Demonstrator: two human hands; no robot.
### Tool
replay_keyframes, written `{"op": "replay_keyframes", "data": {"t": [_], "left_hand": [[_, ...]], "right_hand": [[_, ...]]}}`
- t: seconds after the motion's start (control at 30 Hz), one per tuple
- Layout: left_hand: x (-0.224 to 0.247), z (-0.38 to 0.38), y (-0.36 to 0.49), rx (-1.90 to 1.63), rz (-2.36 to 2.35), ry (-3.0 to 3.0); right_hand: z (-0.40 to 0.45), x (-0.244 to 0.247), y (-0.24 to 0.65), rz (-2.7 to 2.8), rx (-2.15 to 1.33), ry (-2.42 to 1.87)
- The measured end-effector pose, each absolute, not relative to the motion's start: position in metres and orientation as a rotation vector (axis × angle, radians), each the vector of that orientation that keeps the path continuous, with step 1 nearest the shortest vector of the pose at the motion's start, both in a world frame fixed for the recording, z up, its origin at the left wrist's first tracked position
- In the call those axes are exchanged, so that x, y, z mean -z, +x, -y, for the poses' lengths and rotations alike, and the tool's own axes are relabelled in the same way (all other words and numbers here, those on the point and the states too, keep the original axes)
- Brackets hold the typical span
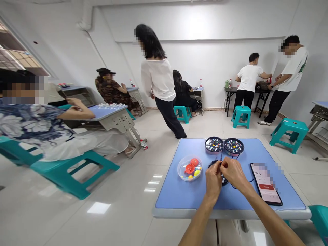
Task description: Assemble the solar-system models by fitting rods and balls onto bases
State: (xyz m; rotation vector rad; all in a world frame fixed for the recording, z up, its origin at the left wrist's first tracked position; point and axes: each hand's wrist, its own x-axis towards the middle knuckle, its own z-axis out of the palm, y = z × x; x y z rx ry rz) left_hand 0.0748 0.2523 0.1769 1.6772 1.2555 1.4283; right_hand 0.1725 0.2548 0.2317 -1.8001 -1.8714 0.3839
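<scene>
Hand, left [213, 179], yours: fingers bent, tips nearly closed. Hand, right [233, 171], yours: likewise, tips meeting the left's over the desk [176, 194]; whether either grips the dark cord [252, 180] beside them, you cannot tell. Dark round case [225, 181]: beneath your hands, mostly hidden. Round tins, two, side by side at the far edge: left tin [214, 145], right tin [234, 147]; dark tops, multicoloured labels, yellow centres, lettering too small to read. Clear bowl [179, 168], toward your left edge: contains red ball [194, 162], hollow red piece [189, 168], yellow piece [197, 173], orange ball [190, 177]. Phone [265, 184], near your right edge: "00" legible, other digits blurred; red button.
</scene>
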Motion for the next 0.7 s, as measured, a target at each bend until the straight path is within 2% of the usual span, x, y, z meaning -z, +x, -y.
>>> {"op": "replay_keyframes", "data": {"t": [0.23, 0.7], "left_hand": [[-0.167, -0.248, 0.076, -1.456, -1.200, 1.540], [-0.157, -0.238, 0.071, -1.453, -1.310, 1.585]], "right_hand": [[-0.253, -0.227, 0.169, 2.038, -0.263, -1.855], [-0.246, -0.231, 0.175, 2.084, -0.256, -1.815]]}}
